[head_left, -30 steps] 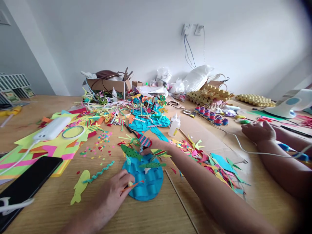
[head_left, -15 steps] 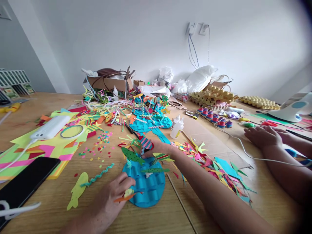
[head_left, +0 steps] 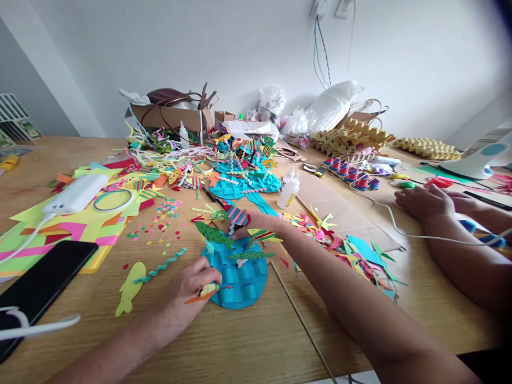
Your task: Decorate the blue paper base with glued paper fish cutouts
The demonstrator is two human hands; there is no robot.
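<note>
A round blue paper base (head_left: 240, 282) with curled strips lies on the table, green paper fish (head_left: 214, 233) standing above it. My left hand (head_left: 196, 282) is closed at its left edge, beside a small yellow and orange piece (head_left: 208, 290); the fingers hide how it is held. At the base's far edge my right hand (head_left: 256, 224) is closed around a striped paper fish (head_left: 237, 215), its fingertips partly hidden behind paper pieces. A yellow paper fish (head_left: 131, 288) with a wavy teal strip (head_left: 164, 265) lies to the left.
Glue bottles (head_left: 288, 191) stand beyond my right hand. A thin stick (head_left: 302, 320) lies at the near right. Coloured paper (head_left: 86, 229), a phone (head_left: 48, 285) and a power bank (head_left: 76, 194) occupy the left. Another person's hands (head_left: 426, 202) rest at the right.
The camera view has tilted down slightly, so the scene sits higher. My hands stay at the blue base in nearly the same places, and the small orange piece by my left hand has tilted.
</note>
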